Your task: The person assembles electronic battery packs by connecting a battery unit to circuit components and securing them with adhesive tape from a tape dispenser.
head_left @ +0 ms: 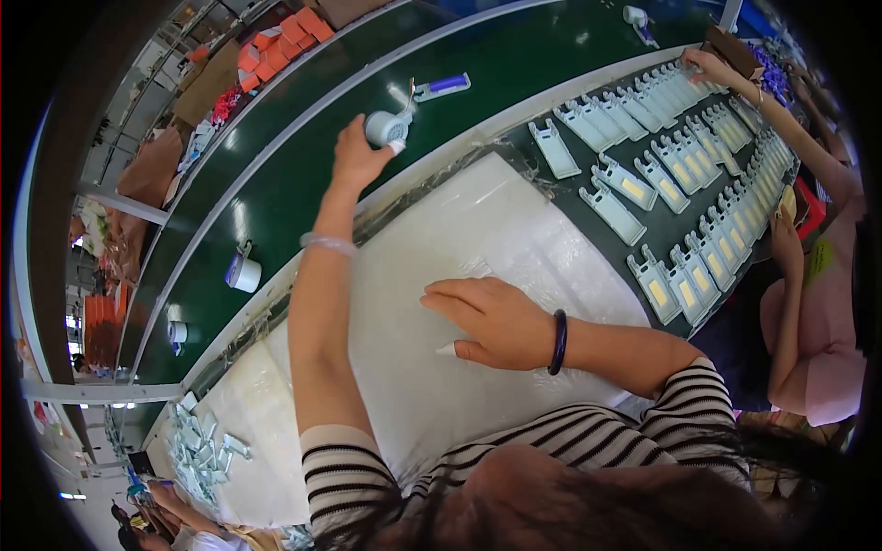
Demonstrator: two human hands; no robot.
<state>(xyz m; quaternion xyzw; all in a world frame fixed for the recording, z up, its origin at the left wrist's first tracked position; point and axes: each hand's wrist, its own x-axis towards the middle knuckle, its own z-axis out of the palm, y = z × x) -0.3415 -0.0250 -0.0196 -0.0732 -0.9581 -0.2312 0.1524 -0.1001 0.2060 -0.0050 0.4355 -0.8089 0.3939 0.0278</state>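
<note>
While three pale, round-headed plastic devices (pixel 244 274) lie along the glossy green belt (pixel 294 184), a fourth device (pixel 381 129), its round face grilled, is at that belt near one long, pale casing (pixel 423 93) holding one purple cylinder (pixel 448 84). The left hand (pixel 356 158) curls thumb and fingers around the fourth device. Over the wrinkled, film-covered white table (pixel 441 230), the right hand (pixel 503 323) extends its fingers, thumb spread; I cannot tell whether they touch.
</note>
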